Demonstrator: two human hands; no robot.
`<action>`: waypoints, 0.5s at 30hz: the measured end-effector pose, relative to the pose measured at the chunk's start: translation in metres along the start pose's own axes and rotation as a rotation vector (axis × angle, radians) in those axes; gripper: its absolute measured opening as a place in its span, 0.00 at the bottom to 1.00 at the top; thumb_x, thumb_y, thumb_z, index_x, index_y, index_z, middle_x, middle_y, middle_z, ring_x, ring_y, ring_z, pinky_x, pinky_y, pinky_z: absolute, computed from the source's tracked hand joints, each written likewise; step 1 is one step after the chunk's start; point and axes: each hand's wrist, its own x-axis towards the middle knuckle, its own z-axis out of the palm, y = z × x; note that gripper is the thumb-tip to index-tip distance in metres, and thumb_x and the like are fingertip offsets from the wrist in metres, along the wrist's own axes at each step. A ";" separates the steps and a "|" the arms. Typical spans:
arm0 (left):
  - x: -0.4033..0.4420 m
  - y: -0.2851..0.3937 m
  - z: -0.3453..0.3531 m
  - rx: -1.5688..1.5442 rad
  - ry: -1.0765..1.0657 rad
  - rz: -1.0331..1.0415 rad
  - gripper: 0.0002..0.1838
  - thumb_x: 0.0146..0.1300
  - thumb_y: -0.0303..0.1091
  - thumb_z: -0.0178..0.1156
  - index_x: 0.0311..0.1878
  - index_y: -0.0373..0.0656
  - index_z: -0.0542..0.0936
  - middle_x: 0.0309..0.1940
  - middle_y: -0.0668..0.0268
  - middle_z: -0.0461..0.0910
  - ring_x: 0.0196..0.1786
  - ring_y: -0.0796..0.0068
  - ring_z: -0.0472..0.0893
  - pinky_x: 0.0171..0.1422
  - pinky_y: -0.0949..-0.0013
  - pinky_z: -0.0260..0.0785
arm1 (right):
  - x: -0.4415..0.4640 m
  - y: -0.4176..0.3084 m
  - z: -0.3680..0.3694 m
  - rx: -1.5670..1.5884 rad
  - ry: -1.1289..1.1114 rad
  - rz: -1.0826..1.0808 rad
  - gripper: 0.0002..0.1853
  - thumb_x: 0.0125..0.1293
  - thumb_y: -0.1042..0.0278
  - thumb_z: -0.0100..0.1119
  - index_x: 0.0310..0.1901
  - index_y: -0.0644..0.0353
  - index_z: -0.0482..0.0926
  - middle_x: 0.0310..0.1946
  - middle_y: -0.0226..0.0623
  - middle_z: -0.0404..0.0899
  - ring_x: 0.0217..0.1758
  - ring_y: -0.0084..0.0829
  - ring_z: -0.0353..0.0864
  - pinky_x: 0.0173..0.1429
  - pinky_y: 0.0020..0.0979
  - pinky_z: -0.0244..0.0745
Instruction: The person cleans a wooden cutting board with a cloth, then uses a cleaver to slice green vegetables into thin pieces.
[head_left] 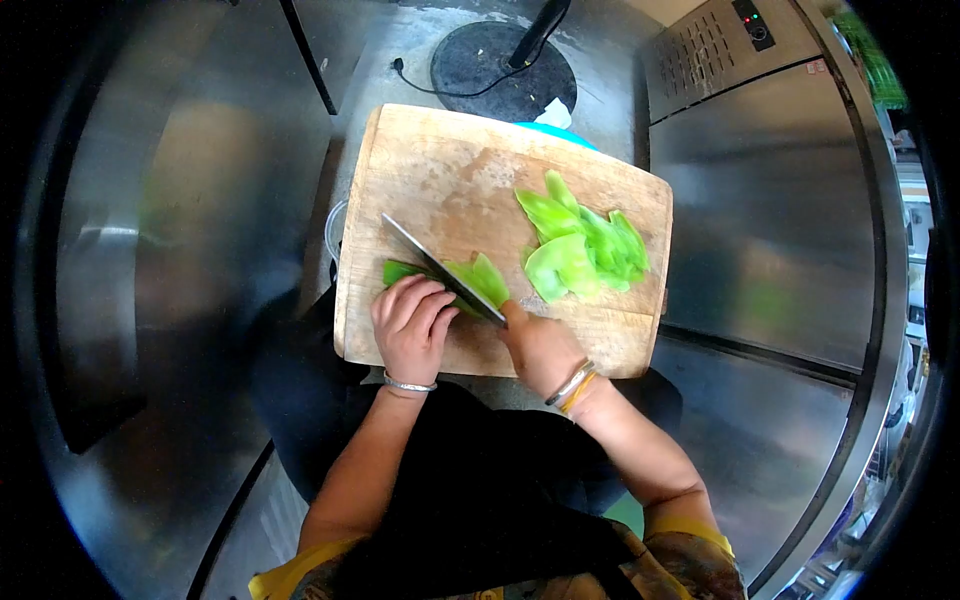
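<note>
My right hand [543, 352] is closed round the handle of a knife [430, 260], whose blade slants up to the left across a green vegetable piece [486, 277]. With curled fingers pressed together, my left hand [410, 325] holds the vegetable down just left of the blade. Part of that vegetable is hidden under the fingers and the blade. A loose pile of broad, pale-green vegetable slices [585, 245] lies on the right half of the wooden cutting board [440, 160].
Steel cabinets stand close on the left [200, 230] and on the right [760, 210]. Beyond the board, a round black base [470, 65] with a post and a black cable rests on the floor. Something blue [570, 136] shows under the board's far edge.
</note>
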 end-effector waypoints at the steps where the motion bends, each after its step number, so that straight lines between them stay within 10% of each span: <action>1: 0.000 0.000 -0.002 -0.006 -0.005 0.008 0.08 0.49 0.29 0.67 0.35 0.46 0.82 0.42 0.69 0.79 0.53 0.63 0.76 0.57 0.59 0.63 | 0.000 0.004 -0.001 0.040 0.025 -0.017 0.11 0.66 0.67 0.54 0.44 0.62 0.66 0.24 0.55 0.78 0.29 0.56 0.78 0.32 0.51 0.72; 15: 0.003 -0.007 -0.005 -0.006 0.015 -0.004 0.09 0.48 0.26 0.66 0.35 0.43 0.83 0.40 0.66 0.80 0.50 0.60 0.76 0.56 0.60 0.67 | -0.037 -0.013 -0.035 0.048 0.071 -0.045 0.09 0.65 0.68 0.55 0.41 0.59 0.66 0.24 0.50 0.77 0.29 0.55 0.77 0.32 0.50 0.71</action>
